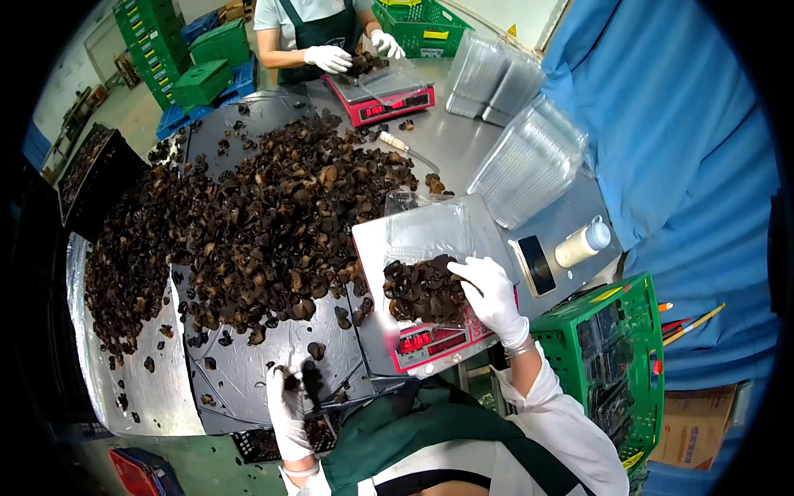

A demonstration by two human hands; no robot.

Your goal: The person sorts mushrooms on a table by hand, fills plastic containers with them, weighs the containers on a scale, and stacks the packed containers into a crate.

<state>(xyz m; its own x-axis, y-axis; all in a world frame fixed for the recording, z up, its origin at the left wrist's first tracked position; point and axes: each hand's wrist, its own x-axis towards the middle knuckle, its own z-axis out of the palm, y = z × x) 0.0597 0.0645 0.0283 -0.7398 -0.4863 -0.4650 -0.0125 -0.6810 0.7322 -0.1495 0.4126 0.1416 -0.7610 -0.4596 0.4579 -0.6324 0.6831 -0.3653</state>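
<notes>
In a white glove, my left hand [287, 413] is at the near table edge, its fingers closed round a small dark wood ear mushroom [291, 382]. My right hand [494, 302], also gloved, reaches over the right side of a red-and-white digital scale [382, 339]. Its outstretched fingers touch a heap of wood ear mushrooms [426, 291] in a clear plastic box. The box's transparent lid [426, 231] lies folded back on the scale. Red digits glow on the scale's display [415, 341]. A large pile of loose wood ears [265, 215] spreads to the left.
Opposite, a co-worker's gloved hands [329, 59] handle mushrooms at a second scale [385, 106]. A curved knife [407, 150] lies between the scales. Stacked clear boxes [528, 161], a phone [536, 264] and a bottle [582, 242] are on the right. A green crate [571, 364] stands beside me.
</notes>
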